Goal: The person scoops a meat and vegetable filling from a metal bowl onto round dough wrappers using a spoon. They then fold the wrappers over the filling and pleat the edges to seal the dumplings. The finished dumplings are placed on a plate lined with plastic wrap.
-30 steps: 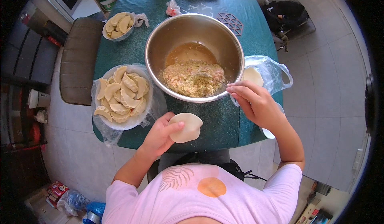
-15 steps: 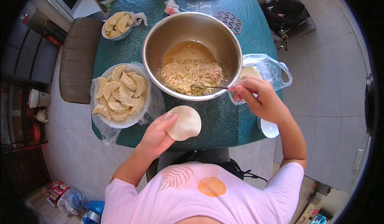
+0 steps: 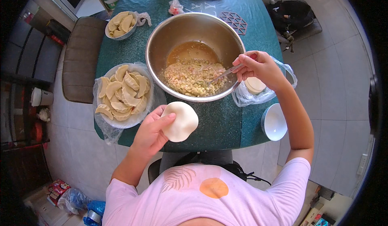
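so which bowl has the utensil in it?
The big metal bowl: the utensil in the right hand dips into its filling. Smaller white bowls have none.

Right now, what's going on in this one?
The person's left hand holds a round dough wrapper. The right hand grips a utensil, its far end in the filling inside a big metal bowl. Folded dumplings are piled in a white dish to the left.
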A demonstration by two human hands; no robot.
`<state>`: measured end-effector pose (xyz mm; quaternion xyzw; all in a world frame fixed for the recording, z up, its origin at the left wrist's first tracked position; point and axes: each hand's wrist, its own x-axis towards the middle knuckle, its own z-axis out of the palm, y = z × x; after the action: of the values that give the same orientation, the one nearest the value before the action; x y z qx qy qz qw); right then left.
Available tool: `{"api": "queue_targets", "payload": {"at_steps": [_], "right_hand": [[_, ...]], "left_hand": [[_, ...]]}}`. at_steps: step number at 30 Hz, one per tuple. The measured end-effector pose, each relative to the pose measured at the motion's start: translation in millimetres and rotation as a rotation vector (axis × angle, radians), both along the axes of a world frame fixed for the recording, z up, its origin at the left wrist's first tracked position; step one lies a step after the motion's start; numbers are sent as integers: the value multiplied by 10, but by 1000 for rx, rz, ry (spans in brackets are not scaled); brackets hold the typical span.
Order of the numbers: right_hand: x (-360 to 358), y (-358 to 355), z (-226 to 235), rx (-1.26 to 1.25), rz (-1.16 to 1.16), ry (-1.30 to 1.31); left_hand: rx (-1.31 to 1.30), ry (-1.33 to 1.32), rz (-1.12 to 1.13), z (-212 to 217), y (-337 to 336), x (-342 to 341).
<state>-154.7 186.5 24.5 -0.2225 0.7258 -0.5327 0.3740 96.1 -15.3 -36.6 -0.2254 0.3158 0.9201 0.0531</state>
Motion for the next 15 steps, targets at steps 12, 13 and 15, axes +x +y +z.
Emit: {"api": "queue_targets", "payload": {"at_steps": [12, 13, 15], "right_hand": [[-13, 367, 55, -401, -329, -191], [48, 384, 131, -463, -331, -185], [297, 382, 280, -525, -305, -44]], "left_hand": [[236, 138, 45, 238, -61, -365], [300, 141, 46, 240, -62, -436], [417, 152, 59, 247, -53, -550]]}}
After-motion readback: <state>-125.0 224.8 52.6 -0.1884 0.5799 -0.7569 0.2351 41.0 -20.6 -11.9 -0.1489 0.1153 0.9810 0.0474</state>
